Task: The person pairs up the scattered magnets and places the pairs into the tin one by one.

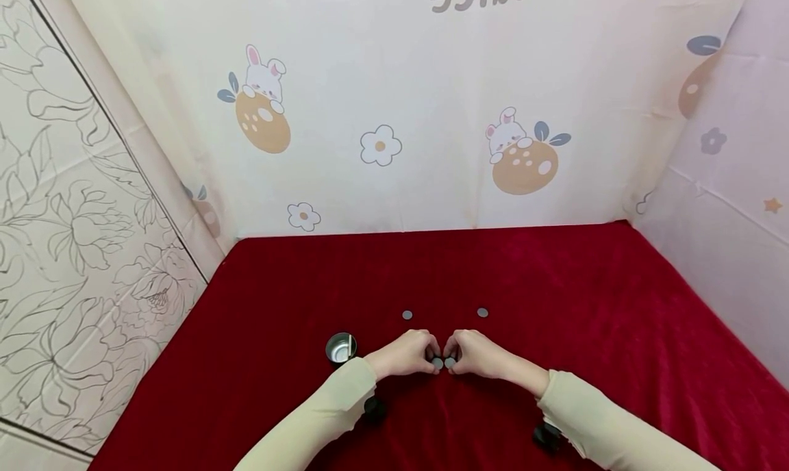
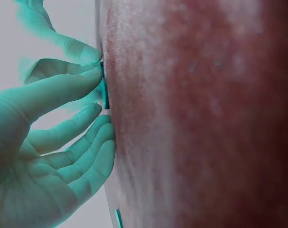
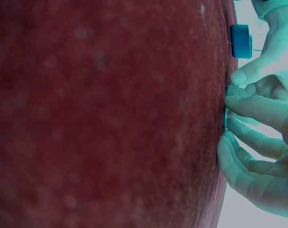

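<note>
Two small flat grey discs lie almost edge to edge on the red cloth. My left hand (image 1: 408,353) pinches the left grey disc (image 1: 437,363) by its edge, and my right hand (image 1: 479,356) has the right grey disc (image 1: 450,363) between thumb and fingers. The fingertips of both hands come close together, low against the cloth. From the left wrist view, a disc (image 2: 105,95) appears as a thin edge by the thumb, with the other fingers loosely bent. A disc edge (image 3: 225,119) also shows beside the thumb in the right wrist view.
Beyond the hands lie two more grey discs, one at left (image 1: 407,315) and one at right (image 1: 483,313). A small metal bowl (image 1: 333,356) with a pale strip in it stands left of my left hand. Printed curtains (image 1: 382,74) hang behind the red cloth (image 1: 296,279).
</note>
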Available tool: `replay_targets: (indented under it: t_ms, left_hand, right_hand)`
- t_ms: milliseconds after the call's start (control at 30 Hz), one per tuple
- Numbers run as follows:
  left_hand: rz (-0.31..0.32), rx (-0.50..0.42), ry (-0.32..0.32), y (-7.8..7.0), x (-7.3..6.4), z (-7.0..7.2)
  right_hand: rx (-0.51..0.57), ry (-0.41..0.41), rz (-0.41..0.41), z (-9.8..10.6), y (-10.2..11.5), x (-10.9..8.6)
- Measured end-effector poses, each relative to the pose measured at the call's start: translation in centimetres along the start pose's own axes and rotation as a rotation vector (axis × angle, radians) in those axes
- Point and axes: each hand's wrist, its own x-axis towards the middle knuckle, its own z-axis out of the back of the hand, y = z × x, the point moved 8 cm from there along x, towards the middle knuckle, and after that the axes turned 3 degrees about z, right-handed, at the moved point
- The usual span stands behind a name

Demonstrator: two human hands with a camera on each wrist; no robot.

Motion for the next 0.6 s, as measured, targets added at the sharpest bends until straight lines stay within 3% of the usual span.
replay_targets:
  t_ms: [333, 600]
  left_hand:
    - [-0.035, -0.107, -0.058, 0.8, -2.4, 1.9]
    - [-0.062, -0.158, -0.141, 1.8, -5.4, 3.9]
  right_hand:
    - [0.037, -0.001, 0.017, 0.0, 0.2, -0.1]
    - [0.025, 0.004, 0.05, -0.4, 0.7, 0.1]
